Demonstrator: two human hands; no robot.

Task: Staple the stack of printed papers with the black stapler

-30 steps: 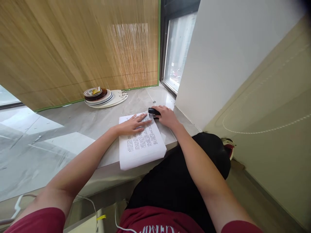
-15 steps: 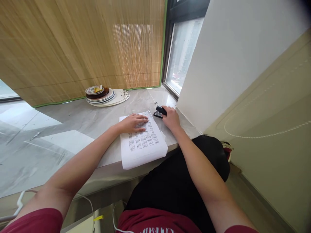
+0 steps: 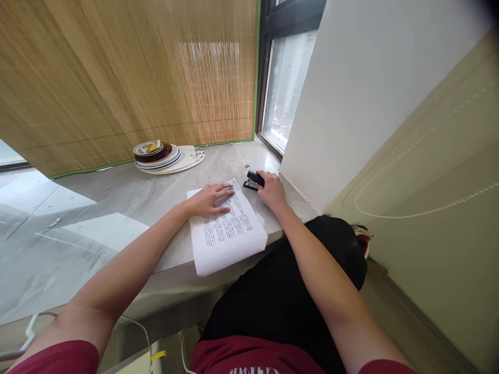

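Printed sheets of paper (image 3: 226, 249) lie on the stone sill, their near edge hanging over its front. My left hand (image 3: 210, 200) rests flat on the upper part of the sheets, fingers spread and pointing right. A black stapler (image 3: 254, 179) is in my right hand (image 3: 272, 191), its jaws parted and facing left. The stapler is just right of the paper's top corner and apart from it. My right fingers wrap its rear end, which they partly hide.
A stack of plates (image 3: 158, 157) stands at the back left on the sill (image 3: 117, 192), before a bamboo blind (image 3: 136, 78). Small staple-like bits (image 3: 247, 166) lie beyond the stapler. A window (image 3: 288, 88) and white wall (image 3: 335, 119) bound the right side.
The whole view has shifted slightly, moving things a little left. Both hands keep nearly the same places, the left on the paper and the right around the stapler.
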